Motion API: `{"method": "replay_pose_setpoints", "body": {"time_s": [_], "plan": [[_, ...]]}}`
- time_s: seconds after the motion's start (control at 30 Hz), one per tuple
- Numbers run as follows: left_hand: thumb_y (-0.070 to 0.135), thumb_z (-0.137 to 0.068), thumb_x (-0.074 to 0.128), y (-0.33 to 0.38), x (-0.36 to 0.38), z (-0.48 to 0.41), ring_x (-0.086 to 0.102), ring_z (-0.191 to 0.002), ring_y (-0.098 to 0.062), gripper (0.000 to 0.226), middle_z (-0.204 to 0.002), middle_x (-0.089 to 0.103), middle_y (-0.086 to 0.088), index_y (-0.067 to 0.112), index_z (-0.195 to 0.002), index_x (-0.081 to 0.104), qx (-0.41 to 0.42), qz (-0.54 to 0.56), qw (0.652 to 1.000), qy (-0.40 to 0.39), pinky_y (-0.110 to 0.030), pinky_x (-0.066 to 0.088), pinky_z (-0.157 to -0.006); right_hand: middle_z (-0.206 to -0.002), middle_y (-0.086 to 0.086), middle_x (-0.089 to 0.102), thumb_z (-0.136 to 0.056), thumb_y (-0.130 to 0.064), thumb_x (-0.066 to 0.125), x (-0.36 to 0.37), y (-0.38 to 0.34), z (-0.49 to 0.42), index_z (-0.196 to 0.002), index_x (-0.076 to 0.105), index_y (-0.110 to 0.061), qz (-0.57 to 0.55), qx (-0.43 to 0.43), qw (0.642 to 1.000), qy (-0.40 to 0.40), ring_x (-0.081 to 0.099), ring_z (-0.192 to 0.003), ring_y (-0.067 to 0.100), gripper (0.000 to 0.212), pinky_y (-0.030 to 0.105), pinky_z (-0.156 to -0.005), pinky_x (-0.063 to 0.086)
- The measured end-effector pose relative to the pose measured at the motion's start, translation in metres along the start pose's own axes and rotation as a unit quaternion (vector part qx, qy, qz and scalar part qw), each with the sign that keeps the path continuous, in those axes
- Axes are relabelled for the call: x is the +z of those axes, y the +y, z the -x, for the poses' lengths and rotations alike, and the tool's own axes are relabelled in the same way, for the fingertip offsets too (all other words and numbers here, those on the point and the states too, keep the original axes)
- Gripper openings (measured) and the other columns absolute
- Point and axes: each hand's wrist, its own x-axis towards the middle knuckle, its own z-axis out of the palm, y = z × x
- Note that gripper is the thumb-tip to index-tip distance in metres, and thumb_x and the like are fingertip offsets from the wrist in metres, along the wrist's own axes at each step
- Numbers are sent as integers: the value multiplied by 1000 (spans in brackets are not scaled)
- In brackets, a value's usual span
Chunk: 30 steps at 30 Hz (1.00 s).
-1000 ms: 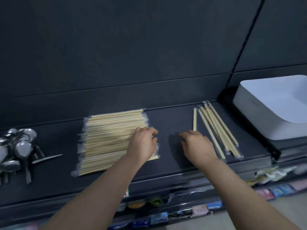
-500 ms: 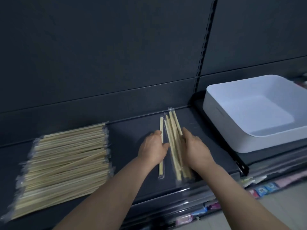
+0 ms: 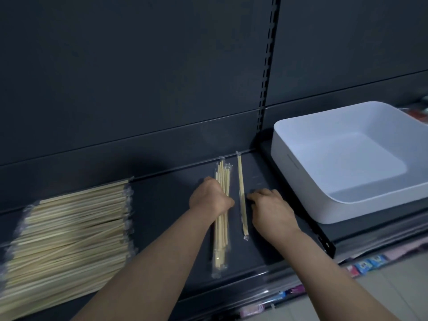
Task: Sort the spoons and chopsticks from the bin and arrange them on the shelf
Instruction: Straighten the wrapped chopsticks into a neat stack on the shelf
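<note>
Shifted left: chopstick bundle (image 3: 221, 239), left hand (image 3: 209, 199) curled around it; single pair (image 3: 242, 200) just beside; right hand (image 3: 271, 209) loosely curled, empty.

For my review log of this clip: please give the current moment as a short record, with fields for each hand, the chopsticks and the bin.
left hand: grips the small bundle of wrapped chopsticks on the shelf
right hand: fingers bent, holds nothing, beside the single wrapped pair; contact unclear
single wrapped pair: lies apart from the bundle, between the hands
large stack: wrapped chopsticks laid crosswise at the shelf's left
white bin: on the right, nothing visible inside
</note>
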Motion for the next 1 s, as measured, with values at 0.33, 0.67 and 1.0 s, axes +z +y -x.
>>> {"method": "replay_pose_setpoints", "body": {"time_s": [0.33,0.67,1.0], "plan": [[24,-89,53,-31,-19,-9,60,-75,-22,16,-88,61,-5,9,-94,57,22,175,983,42,-30,46,-61,-108,0,57,-84,-59,59,-9,-23,-10,-103,61,-20,-11,85,996,-16,55,-106,22,44,30,-77,45],[16,-97,54,-54,-42,10,70,-90,-21,18,-104,69,-13,5,-112,55,78,488,868,39,-30,57,-74,-94,-1,70,-89,-32,56,-20,-58,-1,-94,61,-26,-100,17,995,-24,65,-92,23,9,31,-78,50],[-3,-94,54,-44,-83,56,65,-71,-2,26,-85,62,-10,-4,-119,46,263,532,795,127,-15,52,-72,-126,-8,43,-81,-28,71,-25,-101,18,-137,33,-25,-348,-82,931,-78,48,-113,8,68,28,-94,45]]}}
